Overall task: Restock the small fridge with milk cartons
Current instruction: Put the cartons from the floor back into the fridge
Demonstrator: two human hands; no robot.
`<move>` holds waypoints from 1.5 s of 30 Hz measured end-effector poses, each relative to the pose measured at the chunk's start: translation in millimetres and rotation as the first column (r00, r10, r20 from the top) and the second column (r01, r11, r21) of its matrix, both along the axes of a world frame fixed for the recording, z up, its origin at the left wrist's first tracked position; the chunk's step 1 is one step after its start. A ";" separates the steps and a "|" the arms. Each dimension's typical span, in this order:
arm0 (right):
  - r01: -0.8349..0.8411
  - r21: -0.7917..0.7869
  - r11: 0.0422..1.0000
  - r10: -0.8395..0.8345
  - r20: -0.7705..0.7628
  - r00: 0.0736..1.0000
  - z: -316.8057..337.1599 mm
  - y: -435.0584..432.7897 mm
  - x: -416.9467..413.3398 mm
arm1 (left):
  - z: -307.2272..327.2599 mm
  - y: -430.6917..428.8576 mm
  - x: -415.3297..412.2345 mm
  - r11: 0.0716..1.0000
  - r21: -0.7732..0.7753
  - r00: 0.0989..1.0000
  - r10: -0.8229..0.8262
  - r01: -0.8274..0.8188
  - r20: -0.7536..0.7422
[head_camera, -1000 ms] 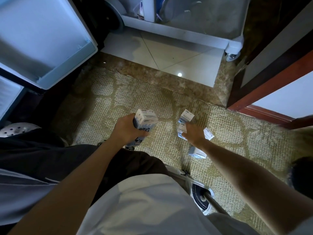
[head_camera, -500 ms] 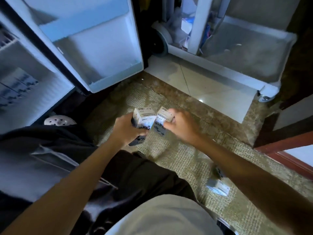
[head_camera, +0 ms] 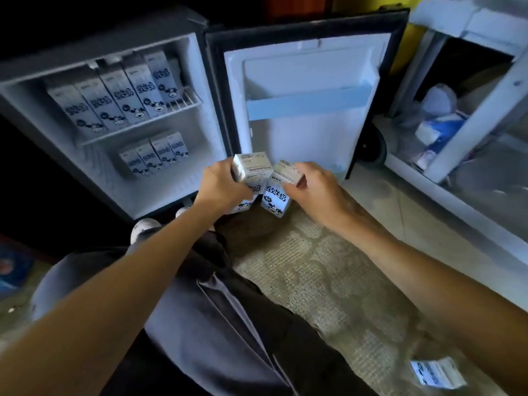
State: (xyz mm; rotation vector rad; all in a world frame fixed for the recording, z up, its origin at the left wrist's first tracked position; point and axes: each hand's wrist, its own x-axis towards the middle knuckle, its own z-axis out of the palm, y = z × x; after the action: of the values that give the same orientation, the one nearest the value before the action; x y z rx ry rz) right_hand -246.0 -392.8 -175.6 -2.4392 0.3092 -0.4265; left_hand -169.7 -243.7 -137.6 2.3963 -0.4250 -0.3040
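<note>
Fridge (head_camera: 197,124) door (head_camera: 308,138) is swung wide to the right, so the opening is unobstructed from the front. Upper shelf (head_camera: 187,102): a row of cartons (head_camera: 120,101) fills it almost wall to wall (only a narrow strip of wire at the right end is bare). Lower compartment: four cartons (head_camera: 155,154) stand at the back, and the floor in front of them and on both sides is free.

The left hand (head_camera: 220,187) with its carton (head_camera: 251,168) and the right hand (head_camera: 314,187) with a second carton (head_camera: 275,197) are at the opening's lower right corner, with open passage leftward into the lower compartment. A shoe (head_camera: 144,227) sits just before the fridge's bottom edge. A cart (head_camera: 483,112) stands right of the door.
</note>
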 end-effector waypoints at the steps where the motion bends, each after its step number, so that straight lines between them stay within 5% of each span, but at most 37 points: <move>1: -0.027 0.001 1.000 0.027 0.015 1.000 4.9 5.4 13.8 | 4.7 5.3 9.8 1.000 -0.007 1.000 0.017 -0.017 0.006; 14: -0.246 0.007 0.969 0.245 0.080 0.966 38.5 56.7 173.9 | 21.2 70.8 129.5 0.934 -0.146 0.945 0.324 -0.327 -0.045; 30: -0.256 -0.293 0.921 0.275 0.025 0.961 51.9 68.2 326.5 | 6.4 98.9 234.6 0.940 -0.192 0.959 0.280 -0.283 -0.045; 34: -0.255 -0.255 0.933 0.274 0.042 0.961 47.2 69.6 347.3 | 0.0 102.7 248.0 0.909 -0.268 0.947 0.314 -0.320 -0.065; 41: -0.305 0.132 0.943 0.303 0.036 0.952 49.0 68.0 371.3 | -13.1 102.6 270.7 0.855 -0.331 0.917 0.369 -0.399 -0.152; 45: -0.279 0.201 0.939 0.281 0.017 0.960 43.9 66.4 375.6 | -21.8 101.6 280.6 0.814 -0.371 0.895 0.396 -0.446 -0.207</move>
State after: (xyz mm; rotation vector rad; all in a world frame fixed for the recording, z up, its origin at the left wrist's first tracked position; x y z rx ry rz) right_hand 129.6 -326.3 -131.7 -2.2426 0.0057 -0.2420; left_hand 110.8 -142.1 -159.4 1.9714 0.1053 -0.1362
